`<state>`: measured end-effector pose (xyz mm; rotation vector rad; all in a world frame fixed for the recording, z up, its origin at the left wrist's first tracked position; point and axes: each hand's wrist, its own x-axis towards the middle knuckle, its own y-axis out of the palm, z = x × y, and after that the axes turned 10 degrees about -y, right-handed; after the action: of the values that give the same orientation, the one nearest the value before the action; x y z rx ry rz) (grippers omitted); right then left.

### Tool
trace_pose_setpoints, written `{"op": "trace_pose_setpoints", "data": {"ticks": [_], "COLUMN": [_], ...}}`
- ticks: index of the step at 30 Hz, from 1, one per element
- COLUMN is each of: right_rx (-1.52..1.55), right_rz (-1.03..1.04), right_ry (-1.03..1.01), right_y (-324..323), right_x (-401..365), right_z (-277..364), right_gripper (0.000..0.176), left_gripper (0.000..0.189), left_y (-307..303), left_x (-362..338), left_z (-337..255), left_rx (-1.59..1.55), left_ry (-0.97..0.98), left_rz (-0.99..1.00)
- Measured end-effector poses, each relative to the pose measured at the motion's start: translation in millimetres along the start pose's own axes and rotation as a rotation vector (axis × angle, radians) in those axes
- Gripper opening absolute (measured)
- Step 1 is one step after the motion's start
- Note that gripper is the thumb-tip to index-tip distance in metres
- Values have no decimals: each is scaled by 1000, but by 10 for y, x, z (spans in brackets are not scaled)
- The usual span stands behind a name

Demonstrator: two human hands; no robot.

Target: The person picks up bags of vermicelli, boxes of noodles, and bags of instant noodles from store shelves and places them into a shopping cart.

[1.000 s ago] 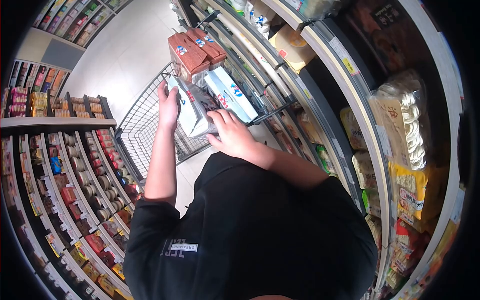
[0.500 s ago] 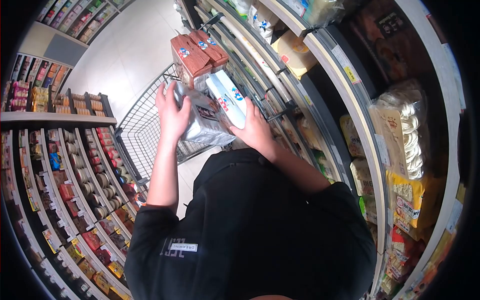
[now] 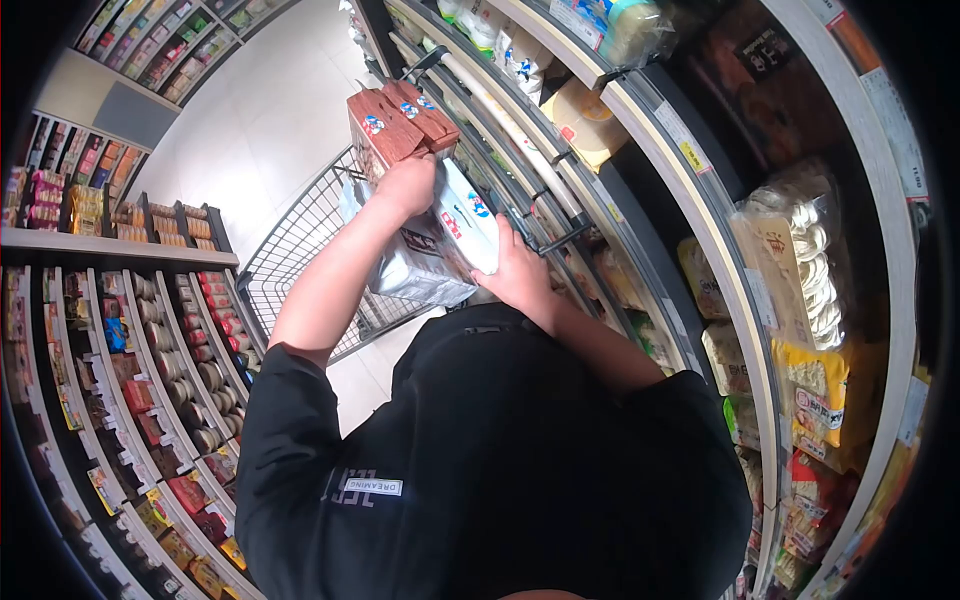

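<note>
A white and light-blue box (image 3: 468, 222) with red lettering and a blue logo lies slantwise over the shopping cart (image 3: 300, 237). My right hand (image 3: 518, 270) grips its near end, thumb on one side and fingers along the other. At the far end, my left hand (image 3: 408, 186) is curled against the box, its fingertips mostly hidden. A silvery plastic-wrapped pack (image 3: 415, 272) with a dark label sits beside the box, partly under my left forearm. Just beyond my left hand stand brown wood-patterned cartons (image 3: 385, 125) with blue and red logos.
Shelves with bagged noodles (image 3: 820, 270) and yellow packets (image 3: 815, 395) rise close on the right. A price rail (image 3: 690, 150) runs along their edge. Racks of tins and packets (image 3: 150, 400) line the left. Pale floor tiles (image 3: 260, 100) stretch ahead.
My left hand has left the side of the silvery pack and moved right and away to the white box's far end. My right hand stays at the box's near end.
</note>
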<state>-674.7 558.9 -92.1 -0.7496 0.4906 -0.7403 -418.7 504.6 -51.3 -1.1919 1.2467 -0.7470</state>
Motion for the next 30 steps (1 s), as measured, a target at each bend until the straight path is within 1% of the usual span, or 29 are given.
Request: {"op": "trace_pose_setpoints", "data": {"ticks": [2,6,8,9,12,14,17,21,25,26,29,30], "right_rx": [17,66,73,77,71,114,191,348,435,467,549,622], "right_rz": [-38,-105,-95,-89,-155,-231,-356,-464,-643,-653,-680,-688], "right_ry": [-12,-57,-47,-43,-49,-88,-147,-177,-285,-241,-187,-185], "right_y": [29,105,109,101,57,-35,-242,-450,-643,-747,-857,-876], "right_x": [-18,-21,-2,5,0,-30,-70,-123,-71,-66,89,124], "right_z": [-18,-116,-113,-102,-66,0,132,246,364,436,324,296], "right_gripper": [106,98,95,94,90,87,80,77,67,62,59,59], "left_gripper": [37,39,40,43,51,52,50,57,53,55,62,67], "left_y": [68,153,193,173,84,-63,-138,-253,-424,-464,-336,-355], "left_x": [46,111,130,125,86,12,-48,-103,-186,-212,-71,-78], "left_z": [8,25,27,9,-14,-43,-35,-22,-76,-93,139,126], "left_rx": [10,-37,-76,-102,-200,-298,-479,-652,-1164,-1197,-1403,-1427], "left_ry": [-3,13,-6,-14,-47,-74,-59,-43,21,42,90,86], "left_rz": [36,25,2,-6,-34,-56,-170,-257,-230,-247,-85,-43]}}
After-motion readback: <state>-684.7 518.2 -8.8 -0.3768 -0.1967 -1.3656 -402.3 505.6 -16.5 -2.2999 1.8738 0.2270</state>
